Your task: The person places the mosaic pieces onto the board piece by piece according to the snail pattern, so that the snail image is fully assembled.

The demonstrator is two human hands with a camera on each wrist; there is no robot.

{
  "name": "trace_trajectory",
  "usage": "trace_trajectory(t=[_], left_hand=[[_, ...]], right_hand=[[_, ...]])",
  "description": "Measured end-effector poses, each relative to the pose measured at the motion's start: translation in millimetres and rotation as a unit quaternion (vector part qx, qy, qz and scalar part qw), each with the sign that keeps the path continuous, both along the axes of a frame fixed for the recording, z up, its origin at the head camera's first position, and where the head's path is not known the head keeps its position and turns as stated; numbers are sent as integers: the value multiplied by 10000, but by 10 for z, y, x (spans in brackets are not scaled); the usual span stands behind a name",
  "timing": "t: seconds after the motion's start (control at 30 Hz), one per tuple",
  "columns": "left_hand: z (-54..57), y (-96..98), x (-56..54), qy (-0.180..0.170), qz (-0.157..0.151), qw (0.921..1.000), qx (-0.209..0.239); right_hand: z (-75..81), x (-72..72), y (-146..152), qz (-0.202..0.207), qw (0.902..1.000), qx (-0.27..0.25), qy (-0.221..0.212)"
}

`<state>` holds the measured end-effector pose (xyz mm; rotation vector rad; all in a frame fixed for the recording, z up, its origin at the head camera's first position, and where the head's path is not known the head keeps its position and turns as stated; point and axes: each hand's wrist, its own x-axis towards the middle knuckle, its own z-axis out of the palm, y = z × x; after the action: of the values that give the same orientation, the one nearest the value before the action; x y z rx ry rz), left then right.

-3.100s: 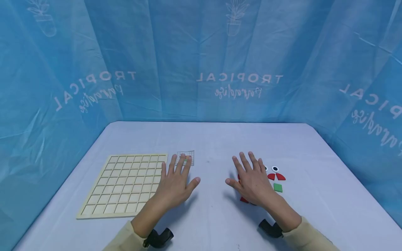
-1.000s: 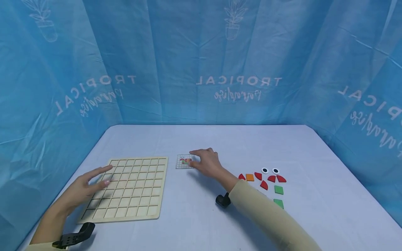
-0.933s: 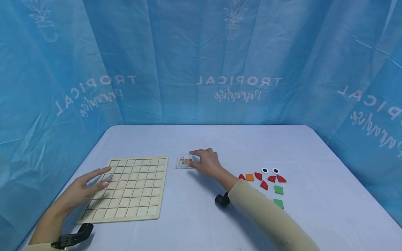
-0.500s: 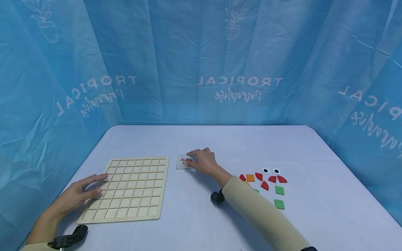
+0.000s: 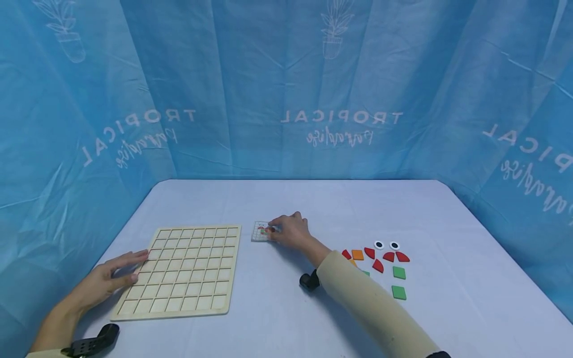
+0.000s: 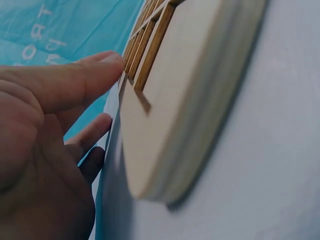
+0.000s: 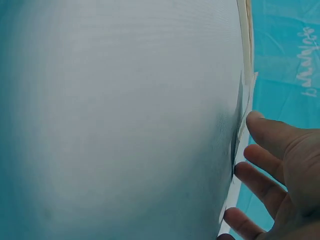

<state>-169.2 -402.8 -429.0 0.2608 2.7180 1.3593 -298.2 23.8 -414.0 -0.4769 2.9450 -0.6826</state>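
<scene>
In the head view, a pale wooden grid board [image 5: 192, 271] lies on the left of the table. My left hand [image 5: 105, 279] is at its left edge, fingers loosely extended; in the left wrist view the thumb [image 6: 95, 80] meets the board's edge, with the other fingers behind it. Right of the board is a small picture card [image 5: 259, 232] printed with a grid and a coloured figure. My right hand [image 5: 291, 232] pinches this card near its right side, thumb and index finger bent over it and covering part of the print. In the right wrist view the thumb [image 7: 270, 132] is at the card's edge.
To the right lie several flat pieces: red quarter-rounds [image 5: 378, 266], an orange square [image 5: 357, 254], green squares [image 5: 399, 272] and two round eye pieces [image 5: 394, 245]. My right forearm partly covers some. A blue curtain [image 5: 286, 89] surrounds the white table [image 5: 340, 199].
Both hands started spread over the middle of the table. The left went to the board's left edge; the right reached left to the card, its thumb and index finger drawing closer together.
</scene>
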Motion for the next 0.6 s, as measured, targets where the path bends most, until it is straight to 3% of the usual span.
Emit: trace_trajectory(t=[0.17,0.33,0.5,0.6], left_hand=[[-32,-49,32,146,-210,9996,122],[-44,-102,46,241,-180,9995,-120],[-51,-90,47,184,-192,9996,27],[-55,-40,53,330,-229,9992,32]], right_hand=[[-15,3,2,35,9999,76,103],[-19,-2,-1,58,9996,181,191],[-20,1,12,-3,9995,277,169],[-6,12,43,-5,9992,370,177]])
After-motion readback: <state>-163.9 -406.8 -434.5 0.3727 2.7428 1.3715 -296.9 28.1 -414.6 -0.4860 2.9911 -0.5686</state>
